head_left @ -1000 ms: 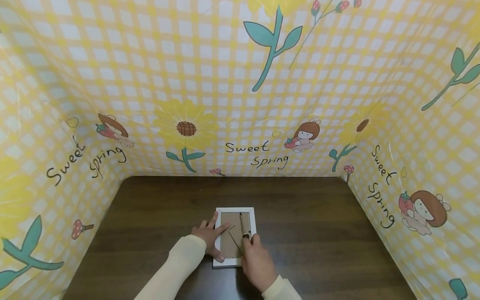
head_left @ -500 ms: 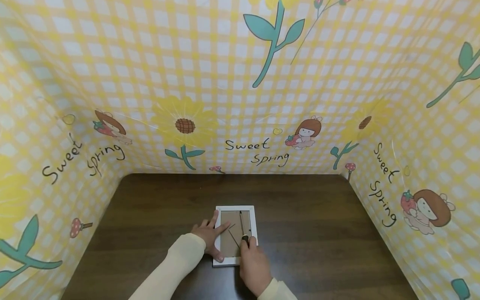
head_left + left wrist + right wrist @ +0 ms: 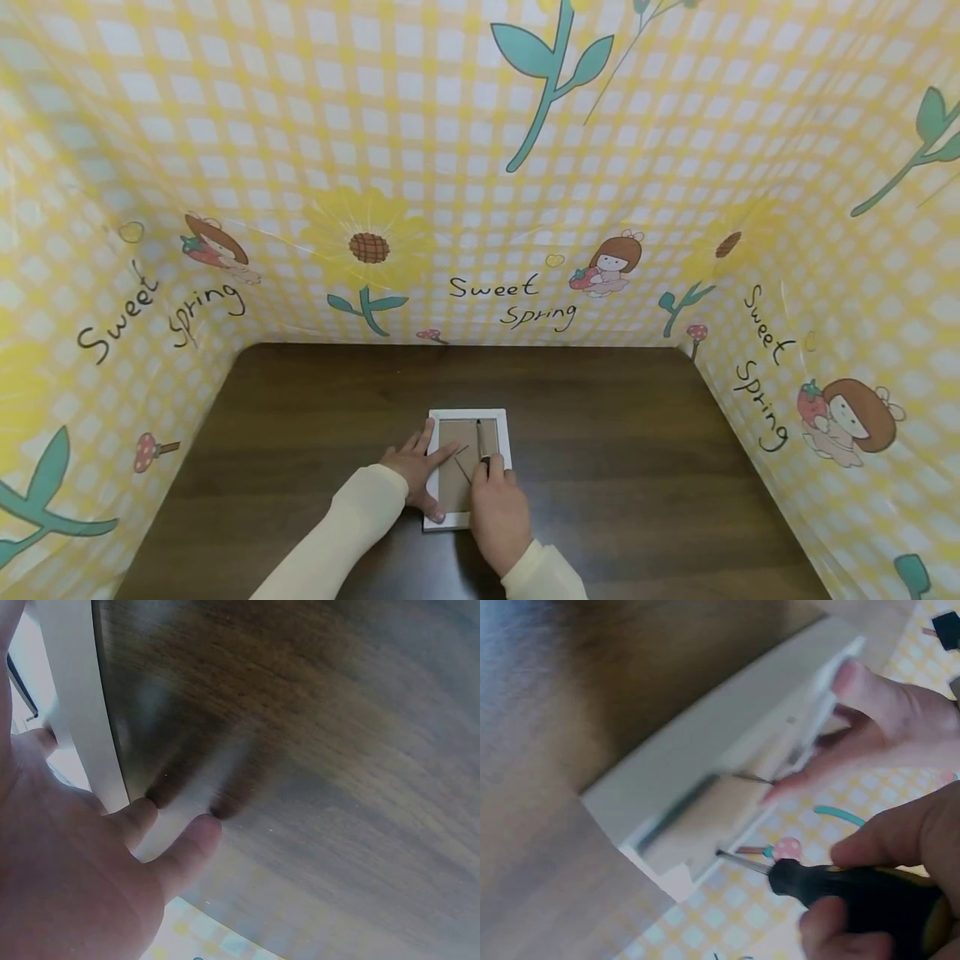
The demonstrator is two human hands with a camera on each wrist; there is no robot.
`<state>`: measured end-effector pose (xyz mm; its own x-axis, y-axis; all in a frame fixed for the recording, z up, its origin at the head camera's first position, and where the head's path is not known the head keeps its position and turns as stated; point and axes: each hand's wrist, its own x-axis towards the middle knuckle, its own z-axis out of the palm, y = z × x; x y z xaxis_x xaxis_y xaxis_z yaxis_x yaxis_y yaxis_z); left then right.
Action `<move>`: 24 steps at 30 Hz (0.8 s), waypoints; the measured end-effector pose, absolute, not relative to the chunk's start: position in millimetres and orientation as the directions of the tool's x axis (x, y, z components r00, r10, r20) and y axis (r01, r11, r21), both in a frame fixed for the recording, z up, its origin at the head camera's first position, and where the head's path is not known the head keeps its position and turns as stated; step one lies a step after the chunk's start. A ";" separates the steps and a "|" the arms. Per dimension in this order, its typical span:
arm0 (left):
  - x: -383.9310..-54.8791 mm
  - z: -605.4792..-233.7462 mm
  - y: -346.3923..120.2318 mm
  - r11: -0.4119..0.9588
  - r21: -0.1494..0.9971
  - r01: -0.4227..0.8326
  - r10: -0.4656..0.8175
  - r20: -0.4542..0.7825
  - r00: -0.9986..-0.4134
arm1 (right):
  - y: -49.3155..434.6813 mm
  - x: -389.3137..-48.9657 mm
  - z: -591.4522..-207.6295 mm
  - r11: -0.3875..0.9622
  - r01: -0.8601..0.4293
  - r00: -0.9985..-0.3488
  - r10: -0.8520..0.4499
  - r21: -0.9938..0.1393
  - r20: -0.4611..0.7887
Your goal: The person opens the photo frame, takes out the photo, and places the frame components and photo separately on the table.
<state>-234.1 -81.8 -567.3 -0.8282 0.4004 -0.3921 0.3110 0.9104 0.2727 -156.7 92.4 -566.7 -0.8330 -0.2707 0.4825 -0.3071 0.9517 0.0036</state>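
Observation:
A white picture frame [image 3: 504, 437] lies back side up on the table, its brown backing board [image 3: 451, 487] showing. My left hand [image 3: 411, 472] rests on the frame's left edge, fingers spread, with one finger reaching over the board. In the left wrist view two fingers of this hand [image 3: 75, 862] touch the tabletop beside the frame [image 3: 71, 682]. My right hand [image 3: 501, 515] grips a screwdriver by its black and yellow handle [image 3: 870, 896]. The screwdriver's shaft [image 3: 481, 440] points away, its tip at the board's far right corner. Thin dark lines mark the board's middle.
The dark wooden table [image 3: 337, 383] extends around the frame on every side. A yellow checked cloth [image 3: 480, 208] printed with flowers and lettering hangs behind the table and along both sides.
My right hand has shifted slightly left and forward, turning a little with the screwdriver. The screwdriver's tip stays near the same corner. My left hand keeps its place on the frame.

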 end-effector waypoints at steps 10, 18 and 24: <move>-238.8 -587.5 -84.3 0.906 0.294 0.304 0.402 -0.373 -0.836 | 84.5 -147.2 -607.8 0.953 -0.221 -0.895 -0.283 0.207 0.346; -238.9 -585.0 -84.8 0.907 0.292 0.303 0.401 -0.383 -0.832 | 85.0 -147.6 -608.1 0.937 -0.237 -0.883 -0.319 0.258 0.345; -240.8 -584.5 -84.9 0.902 0.311 0.298 0.407 -0.386 -0.828 | 90.0 -164.1 -578.7 0.956 -0.273 -0.829 -0.289 0.105 0.479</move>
<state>-240.8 -84.9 -584.5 -0.8280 0.4066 -0.3861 0.2979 0.9024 0.3114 -164.1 90.0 -578.7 -0.8287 -0.2893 0.4791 -0.2728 0.9563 0.1055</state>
